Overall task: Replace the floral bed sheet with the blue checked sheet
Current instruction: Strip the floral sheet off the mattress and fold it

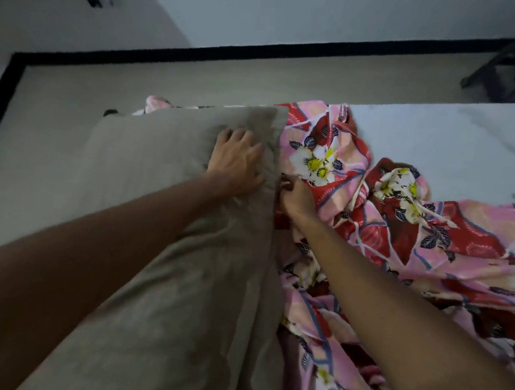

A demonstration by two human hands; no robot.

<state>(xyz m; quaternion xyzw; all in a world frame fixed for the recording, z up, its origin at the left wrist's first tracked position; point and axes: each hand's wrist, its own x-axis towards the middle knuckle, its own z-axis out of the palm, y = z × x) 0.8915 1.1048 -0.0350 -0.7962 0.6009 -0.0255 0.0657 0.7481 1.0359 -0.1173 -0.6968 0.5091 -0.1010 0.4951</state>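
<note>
The left grip [237,160] lies with fingers spread apart, pressing into the soft, taupe rectangular fabric pillow [162,249], whose cloth puckers in fine creases round the fingertips. Just right of it, the right grip [297,195] is curled together, clamped on a fold of the pink-and-red floral bed sheet [398,233] (white blossoms, yellow centres, dark leaves) where it meets the pillow's edge. The sheet lies rumpled in loose heaps to the right of that grip. Beyond it shows the smooth, pale bare mattress [449,140].
</note>
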